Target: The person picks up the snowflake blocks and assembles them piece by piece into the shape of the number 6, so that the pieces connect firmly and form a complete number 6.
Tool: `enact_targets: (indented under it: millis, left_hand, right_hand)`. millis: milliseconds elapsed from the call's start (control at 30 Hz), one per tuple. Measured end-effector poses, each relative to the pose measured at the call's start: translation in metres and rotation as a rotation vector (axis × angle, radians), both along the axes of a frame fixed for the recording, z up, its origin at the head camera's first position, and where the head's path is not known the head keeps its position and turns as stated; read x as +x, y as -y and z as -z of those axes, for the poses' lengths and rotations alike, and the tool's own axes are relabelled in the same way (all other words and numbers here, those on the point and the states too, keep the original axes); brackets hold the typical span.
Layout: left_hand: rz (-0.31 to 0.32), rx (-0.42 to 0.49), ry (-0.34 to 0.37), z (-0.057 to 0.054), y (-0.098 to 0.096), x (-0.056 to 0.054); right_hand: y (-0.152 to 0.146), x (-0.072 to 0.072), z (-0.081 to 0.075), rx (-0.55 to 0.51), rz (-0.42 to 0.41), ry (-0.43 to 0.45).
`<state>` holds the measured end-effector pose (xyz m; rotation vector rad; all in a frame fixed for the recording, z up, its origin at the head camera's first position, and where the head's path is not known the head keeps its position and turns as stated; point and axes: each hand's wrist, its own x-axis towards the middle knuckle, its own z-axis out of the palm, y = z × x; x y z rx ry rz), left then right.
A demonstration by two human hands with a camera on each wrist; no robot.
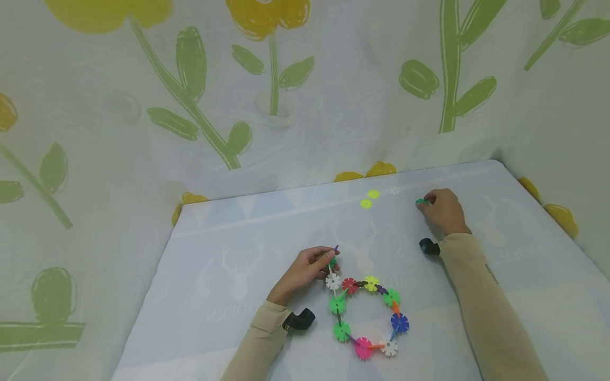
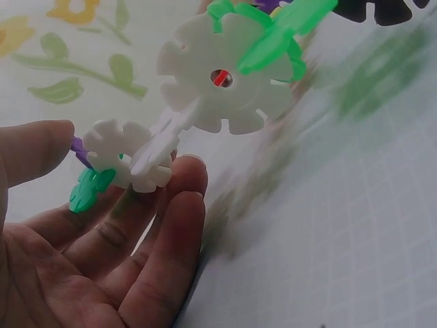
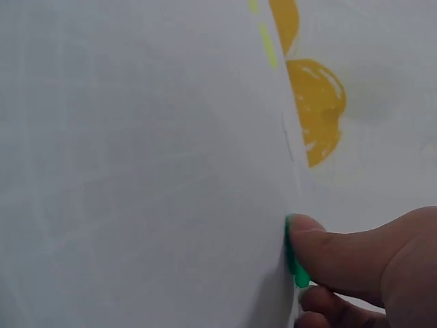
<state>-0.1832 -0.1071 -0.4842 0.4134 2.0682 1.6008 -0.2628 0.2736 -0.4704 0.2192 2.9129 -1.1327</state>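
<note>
Near the far edge of the table, my right hand point(image 1: 444, 210) pinches a green notched plastic disc point(image 1: 421, 201) between thumb and fingers. In the right wrist view that green disc point(image 3: 295, 256) stands on edge against the tabletop. My left hand point(image 1: 305, 269) holds one end of a chain of interlocking snowflake discs point(image 1: 337, 305) in many colours. A purple disc point(image 2: 80, 152) lies by the thumb, next to a green disc point(image 2: 92, 189) and a white disc point(image 2: 126, 152). Beyond the hand, the chain curves into a ring on the table, with a pink disc point(image 1: 363, 348) nearest me.
Two yellow discs point(image 1: 369, 199) and a pale white disc point(image 1: 394, 191) lie loose at the back of the table point(image 1: 205, 296), left of my right hand. Behind the table rises a flower-patterned cloth wall point(image 1: 333, 116). Black wrist cameras point(image 1: 299, 319) sit under both sleeves.
</note>
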Motion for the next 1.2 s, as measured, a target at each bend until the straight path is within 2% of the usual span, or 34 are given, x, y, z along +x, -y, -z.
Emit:
enact_targets:
  millis: [200,367,867,1200]
  left_hand:
    - [0.003,-0.004,0.000,0.002,0.000,-0.001]
    - [0.010,0.003,-0.006,0.001,0.000,0.000]
    - [0.013,0.006,-0.005,0.000,0.001,0.001]
    - [0.007,0.012,-0.001,0.001,0.001,0.001]
  right_hand:
    - [0.000,0.001,-0.005,-0.038,-0.033,0.049]
    - [0.008,0.001,-0.015,-0.059,-0.072,0.044]
    - [0.067,0.016,-0.044,-0.279,-0.200,0.063]
    - [0.099,0.024,-0.044,-0.415,-0.353,0.082]
